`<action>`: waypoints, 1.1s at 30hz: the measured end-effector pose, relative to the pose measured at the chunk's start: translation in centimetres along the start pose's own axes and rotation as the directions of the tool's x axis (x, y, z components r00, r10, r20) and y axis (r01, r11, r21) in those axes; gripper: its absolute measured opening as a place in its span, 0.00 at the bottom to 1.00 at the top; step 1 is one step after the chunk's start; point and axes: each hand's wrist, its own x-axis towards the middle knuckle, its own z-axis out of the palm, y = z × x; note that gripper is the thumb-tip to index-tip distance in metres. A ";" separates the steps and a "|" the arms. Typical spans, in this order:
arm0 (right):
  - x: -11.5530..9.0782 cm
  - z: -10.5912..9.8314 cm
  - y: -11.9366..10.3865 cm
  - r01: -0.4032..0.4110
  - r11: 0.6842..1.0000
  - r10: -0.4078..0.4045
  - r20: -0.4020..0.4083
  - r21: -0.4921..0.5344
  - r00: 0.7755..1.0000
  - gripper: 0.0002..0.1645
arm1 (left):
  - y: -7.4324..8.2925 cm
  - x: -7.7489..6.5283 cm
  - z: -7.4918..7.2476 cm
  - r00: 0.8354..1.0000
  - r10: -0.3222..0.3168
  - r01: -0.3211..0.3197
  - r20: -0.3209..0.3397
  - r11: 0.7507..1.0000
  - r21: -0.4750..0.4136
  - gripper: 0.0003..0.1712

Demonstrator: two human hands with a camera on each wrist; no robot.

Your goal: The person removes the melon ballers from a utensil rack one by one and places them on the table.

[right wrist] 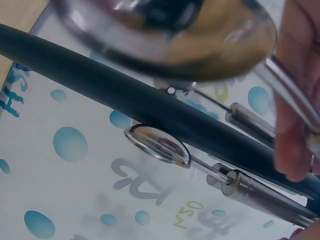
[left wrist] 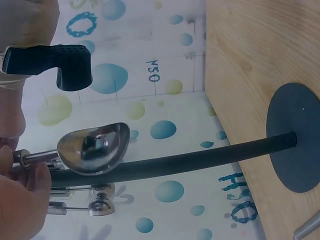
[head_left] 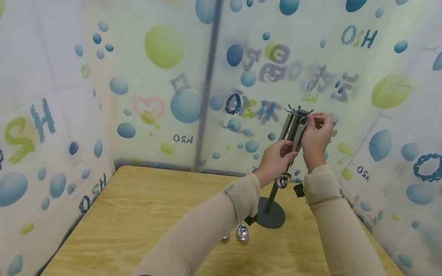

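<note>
A shiny metal ladle [left wrist: 94, 149] hangs bowl-down along a dark utensil stand [head_left: 273, 194]. My left hand [head_left: 277, 159] grips its handle partway down, and in the left wrist view the fingers curl round the handle just behind the bowl. Higher up, my right hand [head_left: 317, 135] pinches the handle's end beside the hooks [head_left: 300, 111] at the stand's top. The right wrist view has the ladle's blurred bowl large at the top. Other metal utensils hang around the pole, among them a spoon [right wrist: 159, 145] with a thick tubular handle.
The stand's round base [head_left: 270, 214] rests on a wooden table [head_left: 163, 194]. Shiny metal bowls of utensils [head_left: 242, 232] lie on the table near my left forearm, which partly covers them. Printed curtains [head_left: 133, 58] with blue and green spots enclose the table's back and sides.
</note>
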 end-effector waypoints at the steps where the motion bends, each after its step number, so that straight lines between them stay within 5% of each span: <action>1: 0.0 0.0 0.0 0.001 1.000 -0.001 0.000 -0.004 1.000 0.11 | 0.0 0.0 0.0 1.000 -0.001 0.001 -0.001 1.000 0.000 0.21; 22: 0.3 -0.8 0.2 0.014 0.999 -0.011 0.067 -0.033 0.998 0.09 | 1.1 -0.6 -0.8 0.996 0.082 -0.082 0.026 0.997 -0.002 0.23; 33: 0.2 -1.0 0.2 0.020 0.998 -0.016 0.088 -0.053 0.996 0.08 | 0.5 -1.1 -1.2 0.997 0.049 -0.049 0.053 0.999 0.003 0.31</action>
